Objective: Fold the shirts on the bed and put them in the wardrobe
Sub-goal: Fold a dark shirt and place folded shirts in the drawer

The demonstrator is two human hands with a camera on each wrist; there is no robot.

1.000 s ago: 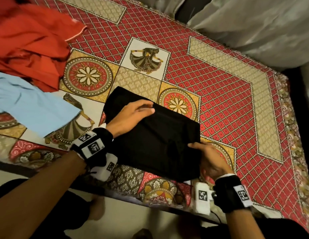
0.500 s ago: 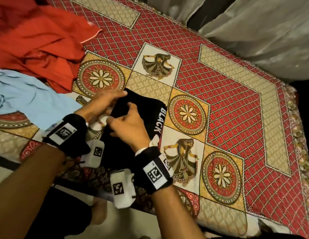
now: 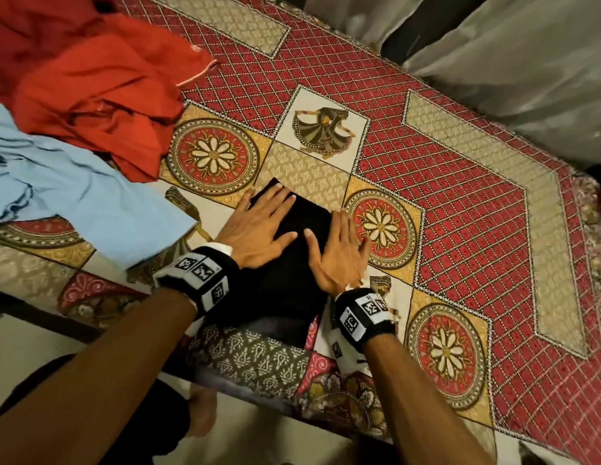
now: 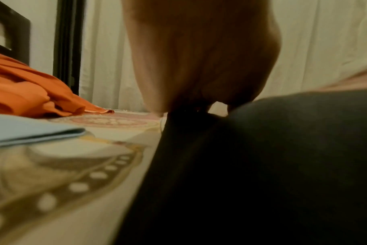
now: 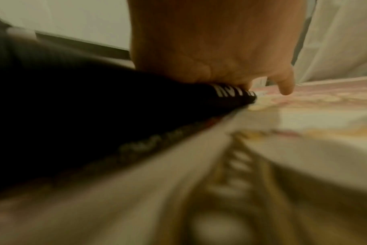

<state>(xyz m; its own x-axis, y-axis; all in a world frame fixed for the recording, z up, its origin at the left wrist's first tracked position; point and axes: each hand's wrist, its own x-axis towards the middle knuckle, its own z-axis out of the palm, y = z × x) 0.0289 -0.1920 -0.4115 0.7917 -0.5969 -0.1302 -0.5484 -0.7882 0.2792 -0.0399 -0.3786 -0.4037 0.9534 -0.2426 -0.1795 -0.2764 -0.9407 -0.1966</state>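
At the lower edge of the head view, both forearms reach up into frame, each with a black wrist band [image 3: 205, 283] carrying white square-coded tags. Just beyond them the black shirt [image 3: 292, 263] lies folded into a narrow oblong on the bed [image 3: 460, 229], near the bed's front edge at lower centre. The left hand [image 3: 259, 226] lies flat on the shirt's left half, fingers [image 3: 275, 196] straight and spread, gripping nothing. The right hand [image 3: 336, 253] presses flat on its right edge, fingers extended, holding nothing.

The right wrist view alone shows white lettering on the folded edge under the palm [image 5: 210, 49]; it is too blurred to read. The left wrist view shows the palm [image 4: 199, 58] bearing down on the dark cloth.

The bed cover is printed with red lattice, round flower medallions and dancer panels. At left lies a pale blue shirt [image 3: 57, 182], smooth and partly flat; at upper left a crumpled red shirt [image 3: 97, 88]. Grey curtains [image 3: 510, 55] hang at upper right.
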